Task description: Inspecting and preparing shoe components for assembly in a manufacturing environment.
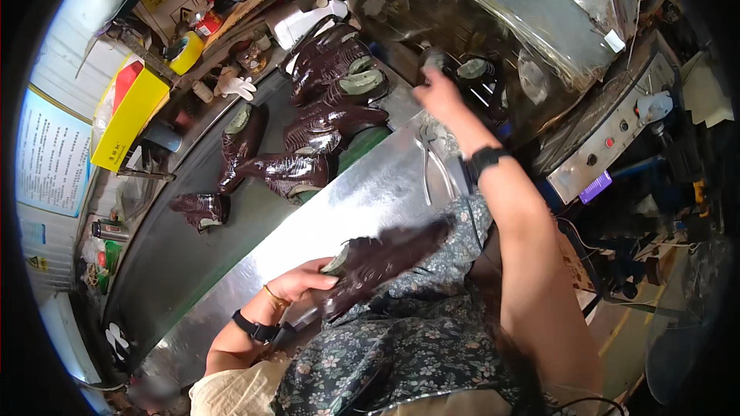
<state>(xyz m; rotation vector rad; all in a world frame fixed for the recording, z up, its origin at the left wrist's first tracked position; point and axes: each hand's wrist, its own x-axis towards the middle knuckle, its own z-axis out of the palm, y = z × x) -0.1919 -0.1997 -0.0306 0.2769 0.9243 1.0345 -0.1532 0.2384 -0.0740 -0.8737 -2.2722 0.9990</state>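
Observation:
My left hand grips a dark brown shoe by its pale green end, with the thumb over it. The shoe is held in front of the flowered apron and blurs toward its far end. My right hand reaches far forward over the metal edge, its fingers closed at a dark, blurred shoe. Beside that lies another dark shoe with a grey-green top. Several glossy brown shoes lie piled on the dark green belt. A pair of pliers rests near my right forearm.
A bright metal ledge runs between me and the belt. Under a plastic-covered metal hood is a dark recess. A control panel with buttons stands at the right. A cluttered shelf with a yellow box and tape roll lines the left.

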